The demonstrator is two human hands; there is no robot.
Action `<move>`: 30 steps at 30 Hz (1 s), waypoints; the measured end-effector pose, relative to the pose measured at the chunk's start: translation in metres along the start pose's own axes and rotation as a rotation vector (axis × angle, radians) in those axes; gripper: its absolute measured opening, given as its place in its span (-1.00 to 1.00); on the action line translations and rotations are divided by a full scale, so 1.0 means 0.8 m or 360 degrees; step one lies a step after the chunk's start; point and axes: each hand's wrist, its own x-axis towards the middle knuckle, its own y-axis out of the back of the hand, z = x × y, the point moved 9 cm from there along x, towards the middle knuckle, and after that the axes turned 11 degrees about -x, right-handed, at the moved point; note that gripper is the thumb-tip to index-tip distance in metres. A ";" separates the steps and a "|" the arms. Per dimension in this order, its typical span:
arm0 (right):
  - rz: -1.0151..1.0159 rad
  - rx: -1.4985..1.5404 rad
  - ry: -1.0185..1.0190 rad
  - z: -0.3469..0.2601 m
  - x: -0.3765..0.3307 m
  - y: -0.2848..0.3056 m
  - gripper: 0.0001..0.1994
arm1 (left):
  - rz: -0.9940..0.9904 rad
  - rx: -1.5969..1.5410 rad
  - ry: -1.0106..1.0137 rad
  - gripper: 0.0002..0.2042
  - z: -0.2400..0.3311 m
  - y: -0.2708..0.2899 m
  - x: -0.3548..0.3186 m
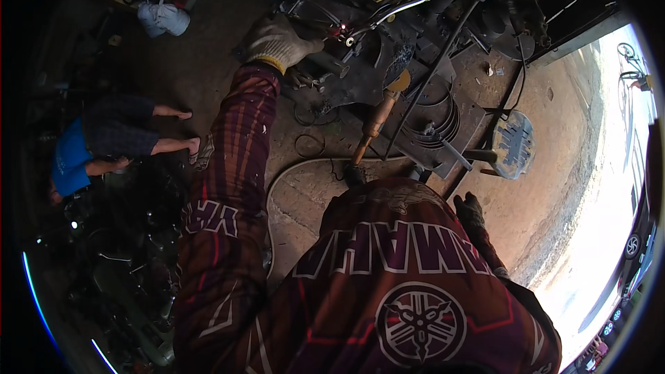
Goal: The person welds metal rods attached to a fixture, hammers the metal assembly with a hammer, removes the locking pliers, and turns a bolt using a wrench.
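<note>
Grey knit cotton is covering the left hand [280, 43], and it is reaching far out and pressing down on a dark metal pipe [331, 64]. Fingers are curled over the pipe, though whether they are closing right round it I cannot tell from up here. Just past that hand a small red glow [342, 27] is showing among a tangle of chromed rods [395, 8] and dark scrap steel.

Over on the other side, the right hand [472, 212], in a dark glove, is hanging low beside the patterned maroon shirt [388, 270]; its fingers are looking loosely bent with nothing visible in them, though the grip itself is hard to read. Between the two hands a wooden-handled tool [375, 121] is lying slanted, its brass-coloured head [398, 82] pointing back toward the pipe.

Near the right hand a shallow square metal tray [478, 119] is sitting on the ground, holding nested steel rings [436, 114]. Beyond it a flat blue-grey paddle-shaped piece [514, 144] is lying on the concrete.

Well off from the left hand, a person in blue [76, 156] is crouching, and a white knotted bag [163, 18] is resting on the floor.
</note>
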 end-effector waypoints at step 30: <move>-0.0528 0.0519 0.0001 -0.134 0.020 -0.034 -0.58 | -0.1337 -0.0731 0.0175 -0.54 -0.464 -0.543 -0.415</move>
